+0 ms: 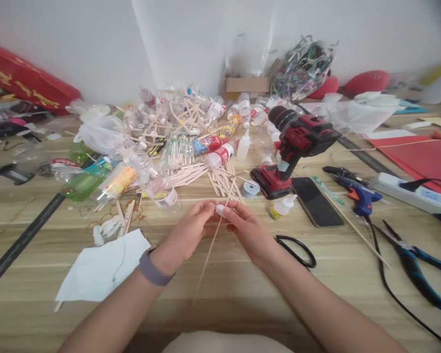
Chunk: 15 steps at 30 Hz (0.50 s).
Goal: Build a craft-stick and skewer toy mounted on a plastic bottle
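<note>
Close together above the table, my left hand [191, 228] and my right hand [248, 228] meet with their fingertips pinched. Between them runs a thin wooden skewer [213, 242], slanting from near the drill side down toward my body. A small white piece [219, 210] shows at the right fingertips; its kind is too blurred to tell. My fingers partly cover the skewer's middle. Just beyond the hands stand a spool of wire [250, 189] and a small glue bottle [282, 207]. Black-handled scissors [297, 251] lie partly under my right forearm.
A red cordless drill [297, 142] stands behind the hands, with a phone [318, 202] beside it. To the right lie a glue gun [362, 196], pliers [411, 264] and a power strip [415, 191]. Craft sticks [191, 174] and plastic bottles [163, 193] pile up behind; white paper [99, 269] lies left.
</note>
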{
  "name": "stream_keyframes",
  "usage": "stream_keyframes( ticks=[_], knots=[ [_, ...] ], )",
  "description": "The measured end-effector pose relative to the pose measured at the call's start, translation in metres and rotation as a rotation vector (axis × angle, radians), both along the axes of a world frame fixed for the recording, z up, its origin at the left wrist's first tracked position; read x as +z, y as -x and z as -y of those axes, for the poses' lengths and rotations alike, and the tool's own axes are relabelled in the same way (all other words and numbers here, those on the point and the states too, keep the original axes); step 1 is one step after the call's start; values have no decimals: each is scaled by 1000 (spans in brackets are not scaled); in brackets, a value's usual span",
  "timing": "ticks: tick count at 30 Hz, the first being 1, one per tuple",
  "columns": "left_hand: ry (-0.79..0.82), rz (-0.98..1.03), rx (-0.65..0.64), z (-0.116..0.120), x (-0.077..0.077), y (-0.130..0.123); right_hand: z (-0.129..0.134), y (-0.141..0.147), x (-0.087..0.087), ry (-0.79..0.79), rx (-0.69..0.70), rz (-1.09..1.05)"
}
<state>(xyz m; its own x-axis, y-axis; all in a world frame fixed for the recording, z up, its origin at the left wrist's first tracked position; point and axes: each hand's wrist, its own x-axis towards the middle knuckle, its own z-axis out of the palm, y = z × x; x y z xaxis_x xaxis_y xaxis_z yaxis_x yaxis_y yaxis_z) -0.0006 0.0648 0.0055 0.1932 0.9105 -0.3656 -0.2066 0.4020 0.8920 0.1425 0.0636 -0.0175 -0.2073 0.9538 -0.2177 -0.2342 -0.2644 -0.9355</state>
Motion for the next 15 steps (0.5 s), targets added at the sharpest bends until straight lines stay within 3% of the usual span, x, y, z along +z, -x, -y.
stream_keyframes(
  ticks=[8,15],
  knots=[
    [171,10,-87,28,0,17,-28,9,2,71,-95,-82],
    [280,122,-97,30,0,28,-29,17,-7,117,-107,-200]
  ],
)
